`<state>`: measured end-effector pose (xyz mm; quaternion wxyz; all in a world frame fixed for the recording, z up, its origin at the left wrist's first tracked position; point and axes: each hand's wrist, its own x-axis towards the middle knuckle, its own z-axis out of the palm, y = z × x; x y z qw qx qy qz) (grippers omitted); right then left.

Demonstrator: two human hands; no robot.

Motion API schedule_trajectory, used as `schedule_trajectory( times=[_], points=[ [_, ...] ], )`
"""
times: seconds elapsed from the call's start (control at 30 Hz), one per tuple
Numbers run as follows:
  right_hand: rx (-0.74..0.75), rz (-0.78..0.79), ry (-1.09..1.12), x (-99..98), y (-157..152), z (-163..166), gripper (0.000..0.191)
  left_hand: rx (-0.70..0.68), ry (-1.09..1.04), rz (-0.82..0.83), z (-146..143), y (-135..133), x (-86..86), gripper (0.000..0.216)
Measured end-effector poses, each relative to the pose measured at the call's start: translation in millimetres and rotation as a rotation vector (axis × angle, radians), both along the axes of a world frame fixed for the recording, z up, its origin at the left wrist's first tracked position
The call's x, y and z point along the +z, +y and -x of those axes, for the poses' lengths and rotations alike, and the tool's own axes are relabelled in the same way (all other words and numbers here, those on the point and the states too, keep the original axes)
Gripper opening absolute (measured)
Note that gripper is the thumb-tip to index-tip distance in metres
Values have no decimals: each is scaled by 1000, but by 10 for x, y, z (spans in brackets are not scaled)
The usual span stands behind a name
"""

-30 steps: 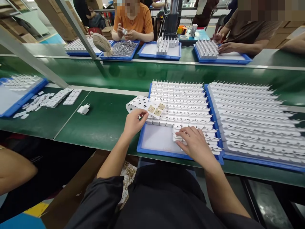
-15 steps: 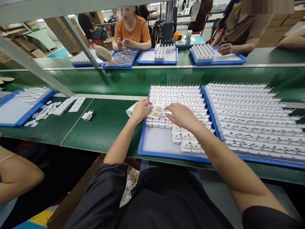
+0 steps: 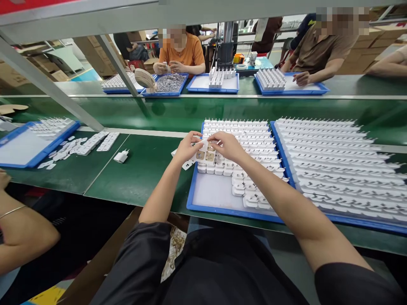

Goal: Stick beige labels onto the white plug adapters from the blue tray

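Observation:
My left hand point(image 3: 188, 146) grips a white sheet of stickers point(image 3: 203, 155) by its left part, fingers curled over it. My right hand point(image 3: 226, 144) pinches at the same sheet from the right, fingertips meeting at its top edge. Both hands hover over the near-left corner of a blue tray point(image 3: 210, 207) packed with rows of white plug adapters point(image 3: 251, 140). The tray's front-left area is bare white. What my right fingertips hold is too small to see.
A second blue tray point(image 3: 365, 222) full of adapters lies to the right. A single white adapter point(image 3: 121, 156) and loose white pieces point(image 3: 82, 146) lie on the green belt at left, beside another blue tray point(image 3: 19, 146). People work across the belt. A neighbour's arm point(image 3: 22, 237) shows lower left.
My right hand left the adapters at the tray's front and rose to the sticker sheet; now both hands meet on it. The view tilted upward.

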<state>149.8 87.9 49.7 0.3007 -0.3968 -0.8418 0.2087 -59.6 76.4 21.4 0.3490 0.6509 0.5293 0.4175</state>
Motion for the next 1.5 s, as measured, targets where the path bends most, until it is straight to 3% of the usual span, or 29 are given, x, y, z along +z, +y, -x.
schedule_trajectory(
  times=[0.3,0.5,0.73,0.9,0.97,1.03,1.2,1.3,1.4,1.5],
  points=[
    [54,-159,39,1,-35,21,21,-87,-312,117,4,-12,110,49],
    [31,-363,-57,-5,-53,-5,17,-87,-317,160,-46,-9,132,48],
    [138,-520,-12,118,-185,-330,11,10,-32,57,-244,134,192,31],
    [15,-377,215,297,-650,-734,6,93,375,-142,-484,210,169,22],
    [-48,-315,282,308,-871,-884,9,162,491,-289,-547,85,141,32],
    [-98,-268,331,258,-1079,-1016,13,126,490,-445,-595,-165,103,37],
    [-255,-210,457,-10,-1442,-1217,16,-337,493,-693,-795,-994,-94,33],
    [-284,-177,496,-124,-1534,-1243,17,-377,632,-744,-910,-1282,-265,37],
    [-253,-136,480,-177,-1575,-1239,19,-322,662,-755,-887,-1359,-403,27],
    [-253,-132,494,-215,-1601,-1222,20,-303,620,-592,-763,-1376,-475,11]
  ],
)
